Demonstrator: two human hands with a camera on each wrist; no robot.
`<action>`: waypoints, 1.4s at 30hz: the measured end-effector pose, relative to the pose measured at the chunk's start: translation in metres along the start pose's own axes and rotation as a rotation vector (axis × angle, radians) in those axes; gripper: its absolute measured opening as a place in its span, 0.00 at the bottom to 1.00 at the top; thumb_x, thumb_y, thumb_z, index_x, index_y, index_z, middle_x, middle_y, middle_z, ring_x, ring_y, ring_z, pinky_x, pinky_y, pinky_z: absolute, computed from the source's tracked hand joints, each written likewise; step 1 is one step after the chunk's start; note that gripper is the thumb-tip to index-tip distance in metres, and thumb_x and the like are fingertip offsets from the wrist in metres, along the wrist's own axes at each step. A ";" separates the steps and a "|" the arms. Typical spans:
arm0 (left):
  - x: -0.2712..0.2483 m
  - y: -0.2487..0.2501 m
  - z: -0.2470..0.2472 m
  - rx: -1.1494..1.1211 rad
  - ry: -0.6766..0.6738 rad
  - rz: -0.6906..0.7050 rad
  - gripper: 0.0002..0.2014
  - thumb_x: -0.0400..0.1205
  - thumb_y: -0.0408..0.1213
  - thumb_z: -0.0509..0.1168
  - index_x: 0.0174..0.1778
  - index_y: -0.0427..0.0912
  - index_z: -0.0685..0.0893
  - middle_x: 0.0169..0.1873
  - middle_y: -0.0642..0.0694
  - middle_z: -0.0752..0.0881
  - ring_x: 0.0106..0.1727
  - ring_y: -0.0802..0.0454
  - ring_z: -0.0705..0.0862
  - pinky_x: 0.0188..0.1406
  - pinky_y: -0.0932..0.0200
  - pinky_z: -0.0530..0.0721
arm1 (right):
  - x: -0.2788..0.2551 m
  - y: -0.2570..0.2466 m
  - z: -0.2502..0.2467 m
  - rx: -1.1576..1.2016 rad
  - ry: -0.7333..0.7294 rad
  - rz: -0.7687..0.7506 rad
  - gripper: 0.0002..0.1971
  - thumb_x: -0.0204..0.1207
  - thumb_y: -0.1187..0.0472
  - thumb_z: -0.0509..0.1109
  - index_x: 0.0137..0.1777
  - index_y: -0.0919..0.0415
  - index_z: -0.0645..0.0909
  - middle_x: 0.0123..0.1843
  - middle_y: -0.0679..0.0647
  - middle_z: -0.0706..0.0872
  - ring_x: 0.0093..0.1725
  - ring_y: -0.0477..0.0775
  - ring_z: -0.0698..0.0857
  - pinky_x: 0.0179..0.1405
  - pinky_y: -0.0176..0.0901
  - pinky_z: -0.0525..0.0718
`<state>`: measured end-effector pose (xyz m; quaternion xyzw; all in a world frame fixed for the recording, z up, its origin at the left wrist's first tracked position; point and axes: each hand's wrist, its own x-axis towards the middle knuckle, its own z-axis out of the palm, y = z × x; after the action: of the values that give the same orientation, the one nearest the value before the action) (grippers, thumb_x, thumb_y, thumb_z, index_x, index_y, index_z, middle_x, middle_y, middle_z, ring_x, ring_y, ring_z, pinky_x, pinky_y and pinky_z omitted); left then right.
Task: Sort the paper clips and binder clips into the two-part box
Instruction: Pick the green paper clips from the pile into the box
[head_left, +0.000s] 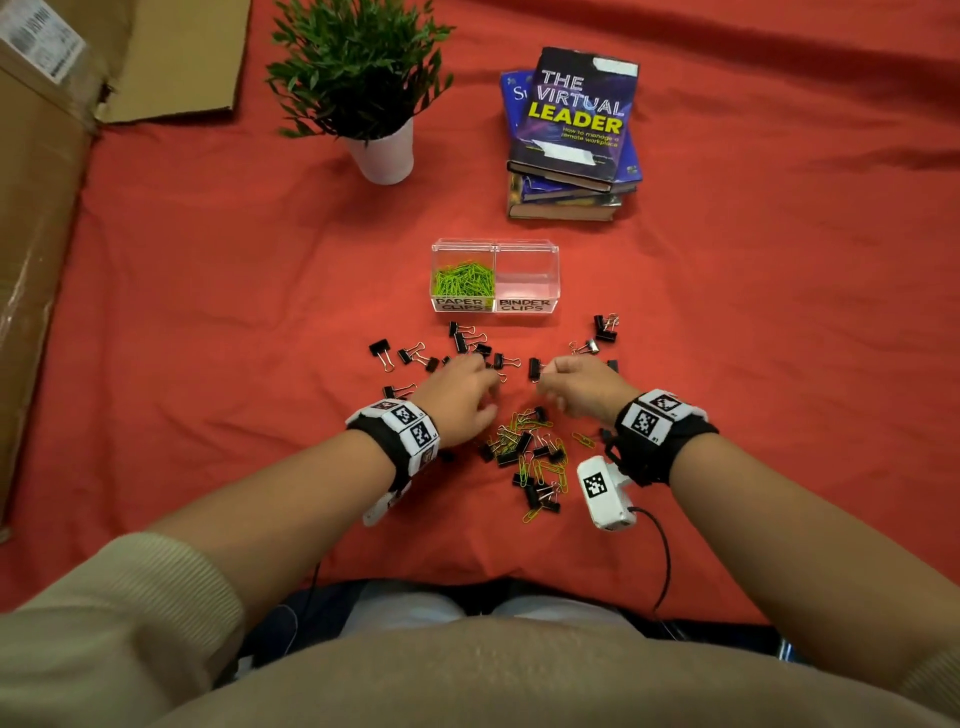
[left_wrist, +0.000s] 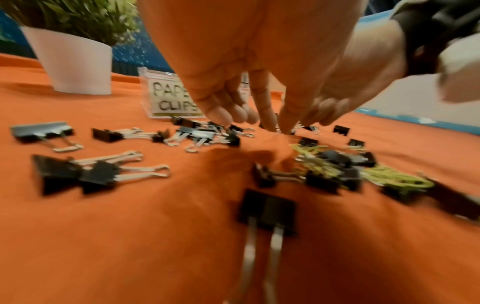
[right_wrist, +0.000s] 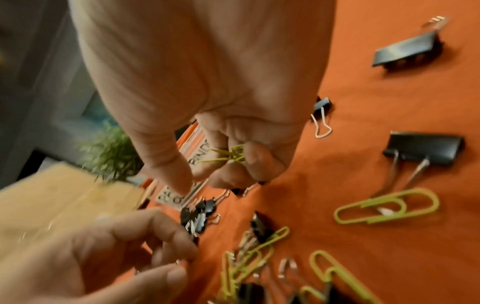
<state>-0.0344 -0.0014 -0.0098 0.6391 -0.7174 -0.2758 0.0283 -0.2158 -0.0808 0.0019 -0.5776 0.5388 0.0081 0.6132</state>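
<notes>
Green paper clips (head_left: 464, 278) fill the left half of the two-part box (head_left: 495, 306), its binder half bare; black binder clips (head_left: 410, 355) and a mixed heap (head_left: 535, 457) remain on the cloth, right hand (head_left: 576, 387) clutching several green clips (right_wrist: 232, 154), left hand (head_left: 460, 397) fingers extended, apparently holding nothing.

Both forearms reach forward; the left hand (head_left: 462, 397) points fingers downward, the right hand (head_left: 579, 387) has fingers curled closed.
</notes>
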 end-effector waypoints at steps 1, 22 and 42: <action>-0.002 0.004 0.003 -0.006 -0.067 0.026 0.11 0.79 0.44 0.66 0.53 0.44 0.82 0.52 0.46 0.78 0.58 0.48 0.76 0.57 0.51 0.79 | 0.000 0.001 0.001 -0.142 0.011 -0.045 0.07 0.73 0.65 0.71 0.36 0.56 0.78 0.28 0.46 0.79 0.25 0.41 0.73 0.21 0.29 0.69; -0.003 -0.009 0.000 -0.052 -0.214 -0.013 0.10 0.73 0.27 0.65 0.48 0.42 0.83 0.48 0.46 0.79 0.55 0.46 0.79 0.51 0.58 0.75 | 0.000 0.038 0.009 -0.739 0.071 -0.171 0.05 0.72 0.56 0.71 0.44 0.54 0.80 0.40 0.48 0.83 0.45 0.53 0.84 0.44 0.44 0.79; 0.007 0.016 0.004 -0.001 0.018 -0.140 0.19 0.76 0.43 0.68 0.60 0.40 0.77 0.57 0.42 0.78 0.63 0.44 0.76 0.65 0.49 0.77 | -0.019 0.039 -0.033 0.131 0.072 0.066 0.13 0.75 0.73 0.57 0.42 0.60 0.81 0.31 0.53 0.77 0.24 0.48 0.71 0.14 0.32 0.68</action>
<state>-0.0516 -0.0063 -0.0090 0.6900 -0.6706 -0.2718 0.0160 -0.2697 -0.0796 -0.0044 -0.5182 0.5785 -0.0276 0.6293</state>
